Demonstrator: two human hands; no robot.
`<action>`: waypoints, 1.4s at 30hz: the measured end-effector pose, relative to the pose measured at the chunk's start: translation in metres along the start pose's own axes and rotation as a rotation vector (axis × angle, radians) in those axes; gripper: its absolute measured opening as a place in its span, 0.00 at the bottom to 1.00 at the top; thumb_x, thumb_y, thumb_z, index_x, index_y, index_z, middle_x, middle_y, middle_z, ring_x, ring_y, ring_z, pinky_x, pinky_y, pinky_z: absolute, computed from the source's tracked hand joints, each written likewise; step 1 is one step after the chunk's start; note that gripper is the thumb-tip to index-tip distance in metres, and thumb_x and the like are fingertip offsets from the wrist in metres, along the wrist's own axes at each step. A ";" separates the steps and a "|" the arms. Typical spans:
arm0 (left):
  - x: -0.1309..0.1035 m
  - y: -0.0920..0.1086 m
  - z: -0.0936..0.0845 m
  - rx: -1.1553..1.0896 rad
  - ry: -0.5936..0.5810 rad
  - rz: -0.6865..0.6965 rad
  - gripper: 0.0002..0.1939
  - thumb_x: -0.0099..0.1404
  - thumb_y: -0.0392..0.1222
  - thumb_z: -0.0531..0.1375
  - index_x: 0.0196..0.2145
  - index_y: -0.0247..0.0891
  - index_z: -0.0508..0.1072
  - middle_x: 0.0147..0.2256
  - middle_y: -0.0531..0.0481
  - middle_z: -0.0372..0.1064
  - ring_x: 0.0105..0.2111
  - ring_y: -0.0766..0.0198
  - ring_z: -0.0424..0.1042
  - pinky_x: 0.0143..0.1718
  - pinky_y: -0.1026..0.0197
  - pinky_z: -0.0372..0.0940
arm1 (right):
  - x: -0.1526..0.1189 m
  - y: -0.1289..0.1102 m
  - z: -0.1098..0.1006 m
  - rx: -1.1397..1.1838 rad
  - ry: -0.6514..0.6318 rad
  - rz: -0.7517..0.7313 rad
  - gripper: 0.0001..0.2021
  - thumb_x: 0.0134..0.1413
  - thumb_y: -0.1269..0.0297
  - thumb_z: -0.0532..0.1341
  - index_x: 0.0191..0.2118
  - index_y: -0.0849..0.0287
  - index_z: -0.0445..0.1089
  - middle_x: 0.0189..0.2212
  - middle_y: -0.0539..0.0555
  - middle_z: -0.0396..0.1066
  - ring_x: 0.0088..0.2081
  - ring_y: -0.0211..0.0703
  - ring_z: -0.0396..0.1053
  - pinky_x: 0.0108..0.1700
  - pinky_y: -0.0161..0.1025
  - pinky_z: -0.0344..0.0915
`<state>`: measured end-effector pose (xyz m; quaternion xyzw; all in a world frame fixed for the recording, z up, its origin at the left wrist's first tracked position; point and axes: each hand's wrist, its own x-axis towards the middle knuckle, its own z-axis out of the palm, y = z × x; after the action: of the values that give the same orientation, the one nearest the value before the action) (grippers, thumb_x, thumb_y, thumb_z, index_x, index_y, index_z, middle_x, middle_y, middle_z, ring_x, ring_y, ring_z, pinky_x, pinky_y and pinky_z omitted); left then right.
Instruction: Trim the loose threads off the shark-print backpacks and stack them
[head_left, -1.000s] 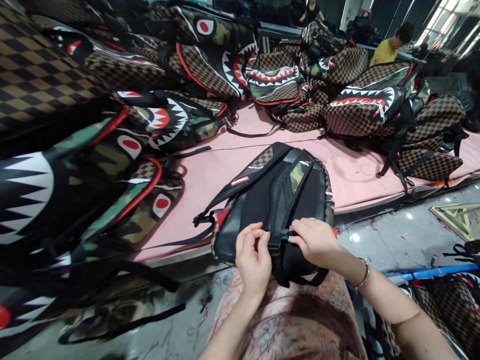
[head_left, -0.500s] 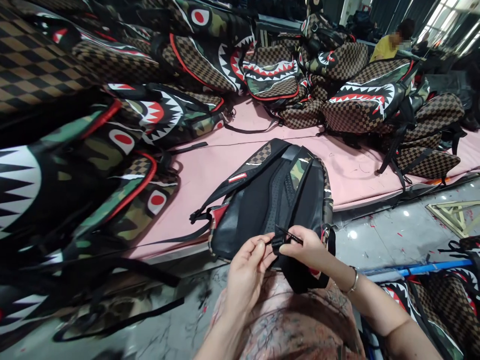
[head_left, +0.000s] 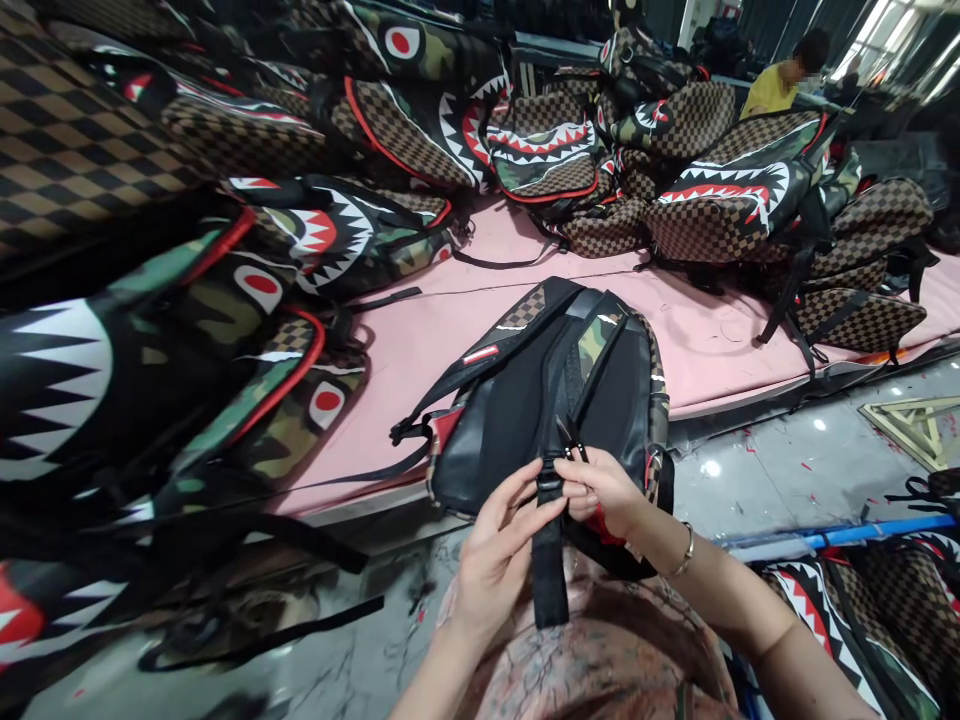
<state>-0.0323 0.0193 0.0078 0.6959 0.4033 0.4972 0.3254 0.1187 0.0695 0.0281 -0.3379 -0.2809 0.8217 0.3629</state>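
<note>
A black backpack (head_left: 491, 425) lies back panel up at the near table edge, its padded straps facing me. My left hand (head_left: 506, 535) pinches a black webbing strap (head_left: 551, 575) at its slider buckle (head_left: 549, 473). The strap's end hangs below my fingers, in front of my clothing. My right hand (head_left: 606, 492) grips the same buckle from the right with thumb and fingertips. Tucked in that hand is a pair of black thread snips (head_left: 571, 438), blades pointing up and left over the backpack. The snips' handles are mostly hidden by the fingers.
Camouflage and checkered backpacks (head_left: 315, 235) with shark-mouth prints crowd the left and far side of the pink table (head_left: 405, 340). More backpacks (head_left: 739, 185) are heaped at the right. Others lie low at right beside a blue bar (head_left: 877, 530). A person in yellow (head_left: 772, 90) sits far back.
The buckle has been turned between my hands, and the strap end now hangs straight down. The snips have swung to point more upward, with their blades visibly apart.
</note>
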 end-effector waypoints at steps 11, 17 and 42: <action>0.034 0.021 0.010 -0.548 0.408 -0.751 0.11 0.45 0.43 0.67 0.27 0.36 0.78 0.26 0.51 0.74 0.26 0.66 0.68 0.30 0.66 0.64 | -0.018 0.019 -0.014 -0.833 0.509 -0.554 0.09 0.56 0.62 0.53 0.41 0.58 0.62 0.30 0.49 0.65 0.33 0.37 0.65 0.36 0.35 0.62; 0.037 0.027 0.013 -0.563 0.366 -0.755 0.11 0.46 0.44 0.67 0.28 0.37 0.78 0.28 0.51 0.75 0.30 0.65 0.68 0.34 0.65 0.62 | -0.038 -0.004 -0.020 -1.212 0.347 -0.790 0.07 0.55 0.68 0.54 0.39 0.59 0.65 0.30 0.52 0.68 0.32 0.40 0.67 0.36 0.36 0.63; 0.036 0.029 0.014 -0.278 0.252 -0.592 0.09 0.48 0.46 0.64 0.22 0.36 0.75 0.27 0.49 0.65 0.31 0.62 0.62 0.31 0.64 0.59 | -0.034 -0.026 -0.014 -1.512 0.278 -0.854 0.07 0.57 0.66 0.53 0.36 0.59 0.68 0.28 0.54 0.70 0.32 0.41 0.67 0.37 0.37 0.62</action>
<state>-0.0052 0.0367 0.0439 0.4310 0.5531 0.5135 0.4946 0.1577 0.0605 0.0496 -0.4506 -0.8056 0.1611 0.3494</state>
